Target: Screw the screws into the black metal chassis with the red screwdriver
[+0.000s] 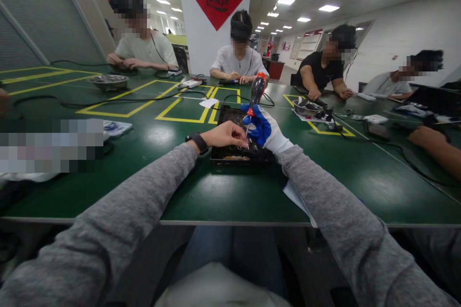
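My right hand point(262, 127), in a white and blue glove, is wrapped round a screwdriver point(258, 88) with a black and red handle. The screwdriver stands nearly upright, its shaft pointing down into a black open case point(235, 159) on the table. My left hand point(227, 135) is bare, with a dark watch on the wrist. Its thumb and fingers are pinched together close to the screwdriver's tip, over the case. Whatever is between those fingertips is too small to make out. My hands cover part of the case's inside.
The green table point(173, 192) carries yellow tape lines and black cables. A metal bowl point(108, 82) stands at the left, another bowl point(308, 107) with dark parts at the right. A white paper point(298, 200) lies under my right forearm. Several people sit around the table.
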### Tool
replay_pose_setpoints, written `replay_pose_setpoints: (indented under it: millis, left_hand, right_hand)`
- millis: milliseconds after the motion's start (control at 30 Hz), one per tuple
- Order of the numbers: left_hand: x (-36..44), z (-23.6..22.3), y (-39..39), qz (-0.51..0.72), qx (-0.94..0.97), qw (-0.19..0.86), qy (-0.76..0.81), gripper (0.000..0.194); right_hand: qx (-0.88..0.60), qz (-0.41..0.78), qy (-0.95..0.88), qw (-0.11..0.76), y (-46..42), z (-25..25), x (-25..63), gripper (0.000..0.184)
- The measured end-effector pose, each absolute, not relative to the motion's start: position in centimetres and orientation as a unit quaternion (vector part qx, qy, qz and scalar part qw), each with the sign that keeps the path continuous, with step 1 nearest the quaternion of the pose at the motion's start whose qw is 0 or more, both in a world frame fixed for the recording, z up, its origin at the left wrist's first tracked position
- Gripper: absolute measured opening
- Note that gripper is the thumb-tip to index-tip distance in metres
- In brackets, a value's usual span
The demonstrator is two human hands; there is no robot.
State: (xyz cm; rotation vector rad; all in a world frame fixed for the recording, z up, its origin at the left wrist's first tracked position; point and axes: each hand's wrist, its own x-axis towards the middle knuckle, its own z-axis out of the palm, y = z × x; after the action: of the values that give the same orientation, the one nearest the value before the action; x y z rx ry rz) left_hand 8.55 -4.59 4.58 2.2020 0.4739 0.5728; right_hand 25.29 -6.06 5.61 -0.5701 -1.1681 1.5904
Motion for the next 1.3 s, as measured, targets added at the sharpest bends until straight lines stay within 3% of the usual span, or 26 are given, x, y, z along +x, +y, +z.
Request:
replay_pose_setpoints:
  millis: [300, 767, 1000, 1300]
  left_hand:
    - [8.5, 4.87, -4.94, 0.211, 0.86, 0.429, 0.178, 0.028]
    - [8.6, 4.58, -4.79, 0.198, 0.859, 0.442, 0.167, 0.027]
    - [8.67, 4.6, -4.82, 0.215, 0.863, 0.418, 0.183, 0.029]
    - [8.51, 4.84, -4.85, 0.182, 0.856, 0.458, 0.156, 0.03]
  right_hand:
    - [-0.225, 0.68, -0.474, 0.513, -6.03, 5.61, 25.48, 0.043]
    - [-0.239, 0.672, -0.474, 0.516, -6.31, 5.73, 25.28, 0.033]
    - [-0.211, 0.677, -0.481, 0.516, -5.98, 5.35, 25.49, 0.037]
    - [-0.247, 0.678, -0.471, 0.508, -6.24, 5.75, 25.27, 0.04]
